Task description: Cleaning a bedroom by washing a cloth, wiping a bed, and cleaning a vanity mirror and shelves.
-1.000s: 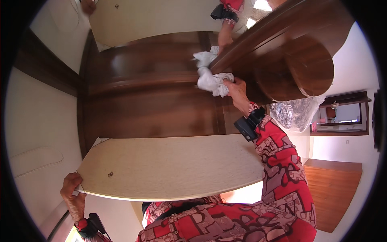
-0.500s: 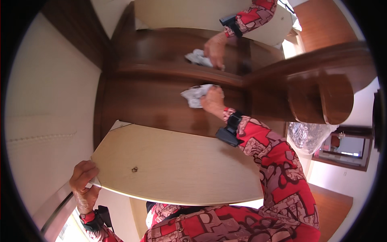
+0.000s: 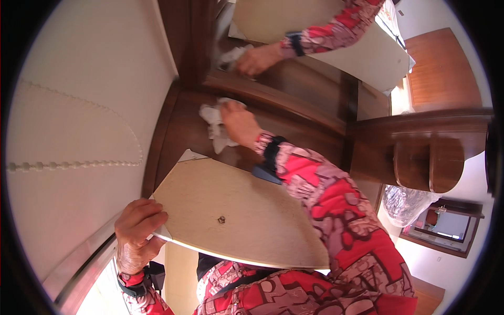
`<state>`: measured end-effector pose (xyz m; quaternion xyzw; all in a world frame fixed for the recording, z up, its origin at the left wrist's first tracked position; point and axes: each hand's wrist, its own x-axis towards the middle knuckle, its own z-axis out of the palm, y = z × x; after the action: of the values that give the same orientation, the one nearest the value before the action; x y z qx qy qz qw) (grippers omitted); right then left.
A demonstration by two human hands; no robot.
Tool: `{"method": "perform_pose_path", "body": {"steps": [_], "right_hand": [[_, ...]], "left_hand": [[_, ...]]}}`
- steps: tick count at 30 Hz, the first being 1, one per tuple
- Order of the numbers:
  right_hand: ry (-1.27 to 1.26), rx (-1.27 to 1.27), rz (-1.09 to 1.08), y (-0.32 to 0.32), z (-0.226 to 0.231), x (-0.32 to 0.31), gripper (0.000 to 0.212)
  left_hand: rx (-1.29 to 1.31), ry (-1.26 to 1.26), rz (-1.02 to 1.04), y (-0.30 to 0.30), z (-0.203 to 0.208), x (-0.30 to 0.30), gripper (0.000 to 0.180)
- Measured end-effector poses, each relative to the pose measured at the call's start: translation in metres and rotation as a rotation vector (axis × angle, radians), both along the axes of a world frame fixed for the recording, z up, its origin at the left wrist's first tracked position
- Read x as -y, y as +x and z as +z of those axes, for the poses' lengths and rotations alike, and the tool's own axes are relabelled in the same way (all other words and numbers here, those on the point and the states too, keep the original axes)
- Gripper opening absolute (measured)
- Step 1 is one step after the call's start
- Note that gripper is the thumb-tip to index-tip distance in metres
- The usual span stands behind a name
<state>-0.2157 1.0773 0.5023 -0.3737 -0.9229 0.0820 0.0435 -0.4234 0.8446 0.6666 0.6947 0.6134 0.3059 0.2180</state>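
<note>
My right hand (image 3: 241, 126) presses a crumpled white cloth (image 3: 212, 123) onto a dark brown wooden surface (image 3: 184, 118), near its left end. Fingers are closed around the cloth. Closer to me lies a cream-coloured board (image 3: 236, 202) with a small metal fitting in its face and a pale corner piece. My left hand (image 3: 139, 228) pinches the board's near left corner, fingers on top and thumb at the underside. The board's right end is partly hidden by my right sleeve.
A mirror (image 3: 310, 94) behind the wooden surface reflects my right arm, the cloth and the board. Rounded brown shelves (image 3: 415, 165) stand at the right, with a clear plastic-wrapped bundle (image 3: 404, 205) beneath. A beaded chain (image 3: 79, 165) hangs by the left wall.
My right hand has slid the cloth leftward along the wood, toward its left end. My left hand keeps hold of the board's corner. The view has shifted, bringing more of the left wall in.
</note>
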Motion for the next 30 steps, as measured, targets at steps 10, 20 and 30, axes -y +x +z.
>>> {"method": "perform_pose_path", "body": {"steps": [10, 20, 30], "right_hand": [[0.089, -0.226, -0.045, -0.031, 0.058, -0.019, 0.036], [0.179, 0.069, -0.217, 0.035, 0.05, -0.019, 0.022], [-0.149, 0.526, -0.555, 0.209, 0.067, 0.002, 0.025]], "left_hand": [[0.043, -0.031, -0.045, -0.002, 0.006, -0.006, 0.03], [0.024, -0.044, -0.044, -0.005, 0.0, 0.003, 0.032], [0.04, 0.015, -0.074, -0.009, -0.004, 0.004, 0.037]]}}
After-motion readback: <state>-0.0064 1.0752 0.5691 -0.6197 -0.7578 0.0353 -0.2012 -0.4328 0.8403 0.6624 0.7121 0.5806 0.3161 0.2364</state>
